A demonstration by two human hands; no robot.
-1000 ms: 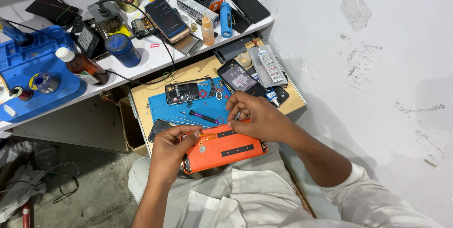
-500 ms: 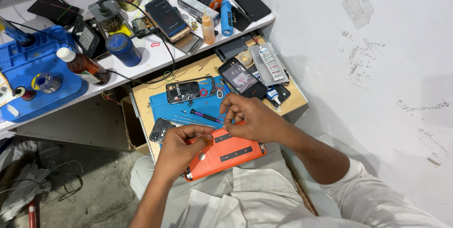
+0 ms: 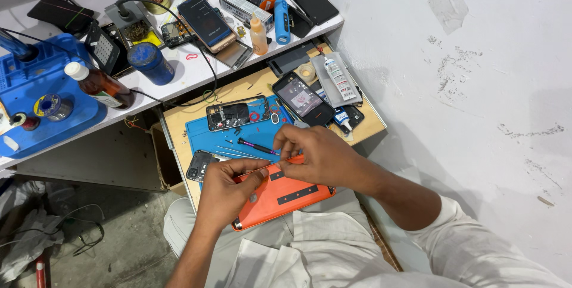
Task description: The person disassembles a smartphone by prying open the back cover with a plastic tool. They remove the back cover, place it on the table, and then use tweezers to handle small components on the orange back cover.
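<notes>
An orange phone back cover point(image 3: 286, 197) with black adhesive strips lies on my lap at the edge of the blue work mat point(image 3: 208, 139). My left hand point(image 3: 223, 189) rests on its left end, fingers pinched at something thin, possibly tweezers. My right hand point(image 3: 313, 154) hovers over the cover's top edge, fingertips pinched close to the left hand's. What lies between the fingertips is too small to make out. A dark-handled screwdriver point(image 3: 256, 146) lies on the mat just beyond the hands.
An opened phone frame point(image 3: 235, 115) and another phone part point(image 3: 199, 166) lie on the mat. A black phone point(image 3: 302, 98) and a glue tube point(image 3: 335, 73) sit on the wooden board. The white shelf holds a blue cup point(image 3: 150, 62), brown bottle point(image 3: 98, 85), several phones and a blue tray point(image 3: 36, 94).
Both hands have stayed over the orange cover, with the fingertips drawing closer together near its top edge. The view has shifted slightly.
</notes>
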